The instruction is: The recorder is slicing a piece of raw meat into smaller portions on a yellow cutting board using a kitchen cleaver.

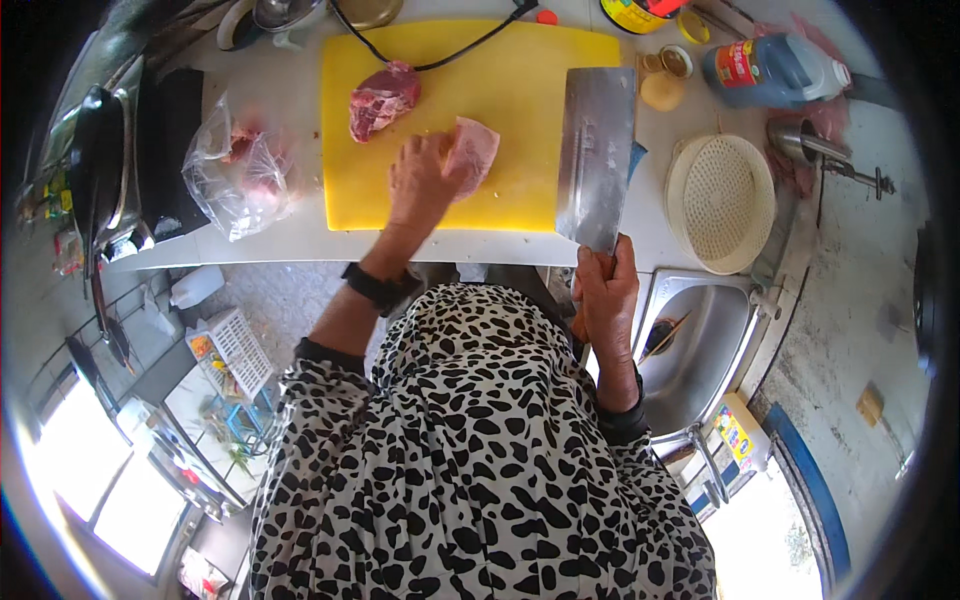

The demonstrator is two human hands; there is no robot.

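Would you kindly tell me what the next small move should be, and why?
Probably shift the cleaver leftward toward the pale meat piece: the right hand holds it at the right edge of the yellow board, while the left hand is at that piece.

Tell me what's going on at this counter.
A person in a spotted garment is working with meat on a yellow cutting board. Their right hand grips a broad cleaver, its blade across the board's right edge in this view. Their left hand is at a pale piece of meat; whether it grips it is hard to tell. A redder piece lies farther back on the board, and a clear plastic bag with more meat sits to the left.
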